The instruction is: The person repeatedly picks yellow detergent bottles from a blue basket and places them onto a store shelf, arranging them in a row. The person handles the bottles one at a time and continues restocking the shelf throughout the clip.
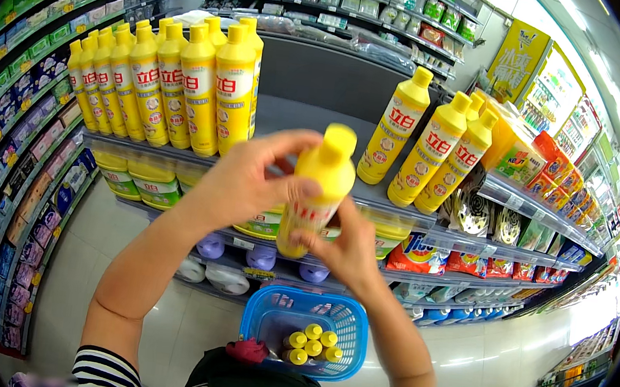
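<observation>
In front of the shelf I hold a yellow plastic bottle (327, 167) of liquid detergent, tilted slightly, its cap at the top. My left hand (245, 180) is closed around its upper body, and my right hand (347, 243) grips it lower down. The bottle is slightly blurred. Matching yellow bottles (193, 83) stand upright in rows at the left of the shelf board (308, 110). Several more bottles (395, 126) stand at its right side. Below my hands, a blue plastic basket (250, 316) on the floor contains several brown bottles with yellow caps (312, 347).
Large yellow-and-green jugs (153, 184) fill the tier below, beside detergent bags (418, 254). Yellow boxes (513, 150) adjoin the right-hand bottles. A long shelf of packaged goods (27, 207) curves along the left. A dark red cloth (247, 350) lies at the basket's near left rim.
</observation>
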`<action>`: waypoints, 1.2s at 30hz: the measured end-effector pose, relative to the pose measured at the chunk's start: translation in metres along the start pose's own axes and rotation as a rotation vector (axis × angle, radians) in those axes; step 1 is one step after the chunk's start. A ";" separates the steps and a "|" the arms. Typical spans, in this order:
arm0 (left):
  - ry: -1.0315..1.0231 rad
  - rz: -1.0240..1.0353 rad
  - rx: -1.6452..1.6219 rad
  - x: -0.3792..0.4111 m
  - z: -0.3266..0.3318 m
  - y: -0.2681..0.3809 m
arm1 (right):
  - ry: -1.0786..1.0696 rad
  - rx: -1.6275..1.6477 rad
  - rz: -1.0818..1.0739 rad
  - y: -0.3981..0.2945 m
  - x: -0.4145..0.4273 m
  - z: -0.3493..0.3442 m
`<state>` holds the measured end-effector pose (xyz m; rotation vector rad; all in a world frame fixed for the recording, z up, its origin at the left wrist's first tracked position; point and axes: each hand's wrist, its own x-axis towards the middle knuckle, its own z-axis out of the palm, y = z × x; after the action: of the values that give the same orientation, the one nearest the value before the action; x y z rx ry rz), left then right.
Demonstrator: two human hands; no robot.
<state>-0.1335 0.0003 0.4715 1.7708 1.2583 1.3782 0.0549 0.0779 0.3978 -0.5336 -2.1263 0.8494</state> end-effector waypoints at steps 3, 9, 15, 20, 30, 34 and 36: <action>0.193 0.138 0.085 0.011 -0.018 0.006 | 0.082 0.032 -0.064 -0.020 0.053 -0.007; 0.316 0.146 0.157 0.029 -0.035 -0.013 | 0.135 0.059 -0.093 -0.015 0.120 0.011; 0.420 0.160 0.272 0.037 -0.044 -0.054 | 0.118 0.005 -0.035 0.011 0.149 0.036; 0.416 0.150 0.368 0.032 -0.046 -0.069 | 0.089 0.034 -0.008 0.027 0.156 0.048; 0.409 0.139 0.506 0.026 -0.051 -0.084 | 0.045 0.031 -0.004 0.025 0.161 0.053; 0.388 0.093 0.353 0.009 -0.039 -0.083 | 0.151 -0.072 -0.080 0.032 0.146 0.056; 0.358 0.096 0.294 -0.006 -0.024 -0.084 | 0.248 -0.189 -0.181 0.035 0.123 0.051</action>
<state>-0.1843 0.0257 0.4050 1.8496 1.6546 1.6929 -0.0578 0.1567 0.4095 -0.5057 -1.9989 0.4590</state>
